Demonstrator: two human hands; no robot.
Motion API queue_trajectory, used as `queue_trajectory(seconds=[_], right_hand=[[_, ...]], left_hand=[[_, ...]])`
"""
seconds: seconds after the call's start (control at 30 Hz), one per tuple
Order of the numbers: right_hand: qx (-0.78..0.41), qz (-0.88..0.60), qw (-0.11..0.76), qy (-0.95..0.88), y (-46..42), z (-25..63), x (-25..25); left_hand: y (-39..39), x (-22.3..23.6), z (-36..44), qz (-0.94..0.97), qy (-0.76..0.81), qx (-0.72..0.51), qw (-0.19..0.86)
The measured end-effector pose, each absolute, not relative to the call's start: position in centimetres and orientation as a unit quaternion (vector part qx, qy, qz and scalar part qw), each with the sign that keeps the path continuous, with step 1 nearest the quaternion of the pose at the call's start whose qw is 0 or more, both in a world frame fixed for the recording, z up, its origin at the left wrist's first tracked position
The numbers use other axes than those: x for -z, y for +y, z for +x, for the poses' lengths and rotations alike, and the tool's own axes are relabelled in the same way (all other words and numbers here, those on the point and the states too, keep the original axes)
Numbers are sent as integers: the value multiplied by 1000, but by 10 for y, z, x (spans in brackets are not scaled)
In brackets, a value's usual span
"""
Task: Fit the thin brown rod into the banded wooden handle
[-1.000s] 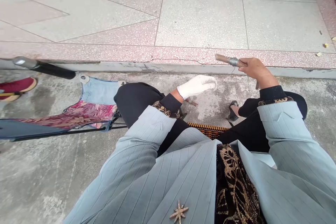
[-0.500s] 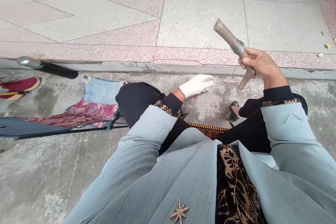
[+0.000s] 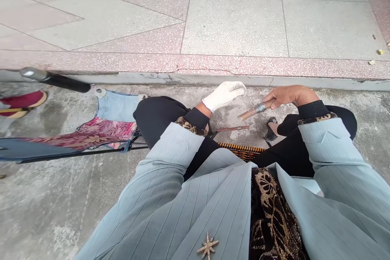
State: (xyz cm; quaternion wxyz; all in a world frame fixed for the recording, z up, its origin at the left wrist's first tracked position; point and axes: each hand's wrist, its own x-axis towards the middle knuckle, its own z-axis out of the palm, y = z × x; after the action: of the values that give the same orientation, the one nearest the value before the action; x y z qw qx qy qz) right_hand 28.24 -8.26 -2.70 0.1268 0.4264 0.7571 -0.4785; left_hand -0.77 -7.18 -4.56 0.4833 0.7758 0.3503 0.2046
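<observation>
My left hand (image 3: 225, 94), in a white knitted glove, is held over the ground between my knees. Its fingers are bent and pressed together, and whatever they may hold does not show. To its right, my bare right hand (image 3: 291, 95) grips a brown wooden stick (image 3: 247, 113). Silvery wire is wound round the stick near the fingers, and its free end points down and left. On the concrete below the two hands lies a thin reddish-brown rod (image 3: 233, 128), apart from both of them.
A raised tiled step (image 3: 228, 28) runs along the front. Left of my knee stands a folding chair with denim and floral cloth (image 3: 115, 105). A red shoe (image 3: 26, 101) is at the far left. A woven seat edge (image 3: 240, 151) shows between my legs.
My right hand has turned over and lowered the stick from pointing up to pointing down-left. My left hand has risen slightly leftward, its fingers more bent, and the rod below shows more clearly.
</observation>
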Motion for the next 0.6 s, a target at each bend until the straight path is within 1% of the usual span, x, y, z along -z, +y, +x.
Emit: queue_trajectory(seconds=[0.1,0.17,0.2,0.23,0.3,0.37,0.4,0.43,0.47,0.5,0.57,0.6], right_hand=[[538,393,147,731,-85,278,17],[564,378,126,723,-91,276,6],[576,382,99,716,-94,275,-1],[587,397,54,704,-97,275,-7],[579,453,-93,671,-101,275,-16],[512,519,-252,637,-98,277,-18],[462,552,-302,625,-95,278,-15],[411,586,-320,621,-91,279,-11],[366,620,-304,624,-87,280,-4],[327,653,-255,634,-83,281,2],[285,678,-93,671,-78,283,16],[293,660,-4,692,-77,282,22]], left_hand=[[-70,51,-8,745,348,-238,517],[-68,54,-7,726,353,-250,535],[-67,55,-6,716,360,-252,543],[-68,56,-4,706,368,-253,549],[-70,57,0,694,371,-239,569],[-76,57,5,691,348,-203,600],[-79,56,7,694,328,-185,614],[-82,54,9,701,306,-165,622],[-85,52,9,713,288,-147,622],[-86,50,9,728,275,-134,614],[-87,46,7,755,276,-123,582],[-86,45,5,765,289,-126,562]])
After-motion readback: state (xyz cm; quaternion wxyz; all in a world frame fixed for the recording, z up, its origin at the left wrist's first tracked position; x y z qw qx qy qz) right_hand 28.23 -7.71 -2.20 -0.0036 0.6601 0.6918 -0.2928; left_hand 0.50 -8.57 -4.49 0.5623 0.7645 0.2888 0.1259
